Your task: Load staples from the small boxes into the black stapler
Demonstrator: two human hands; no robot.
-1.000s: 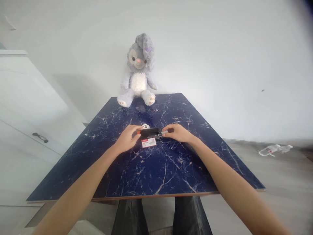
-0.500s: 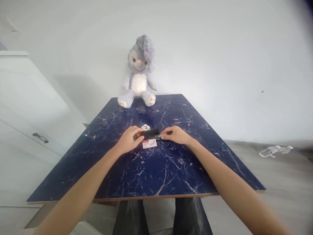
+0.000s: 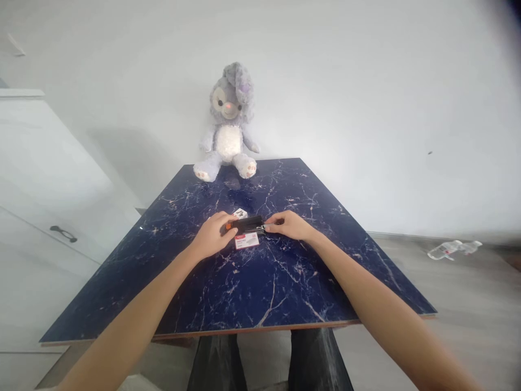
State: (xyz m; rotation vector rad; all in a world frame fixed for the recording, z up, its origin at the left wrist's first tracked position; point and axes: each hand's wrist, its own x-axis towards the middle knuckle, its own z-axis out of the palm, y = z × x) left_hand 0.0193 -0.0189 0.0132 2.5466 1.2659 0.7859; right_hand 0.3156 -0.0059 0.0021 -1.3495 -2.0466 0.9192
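Observation:
A black stapler [image 3: 249, 224] with an orange end lies sideways between my hands over the table. My left hand [image 3: 214, 232] is closed round its orange left end, thumb at the near side and fingers at the far side. My right hand [image 3: 290, 224] pinches a thin silvery sliding piece [image 3: 268, 225] at the stapler's right end. Just in front of the stapler is a red-and-white staple box [image 3: 246, 240], its far part hidden. Behind the stapler, a small white item with a dark print [image 3: 240, 213] shows in part.
A grey plush rabbit [image 3: 228, 141] sits at the far edge of the blue marbled table [image 3: 277, 293], against the wall. White cabinets [image 3: 36, 163] stand at the left. Clear plastic bottles [image 3: 445, 250] lie on the floor at the right.
The silvery piece shows a shorter length between my right hand and the stapler, and my right hand is slightly closer to it. My left hand keeps its hold. The view has shifted slightly.

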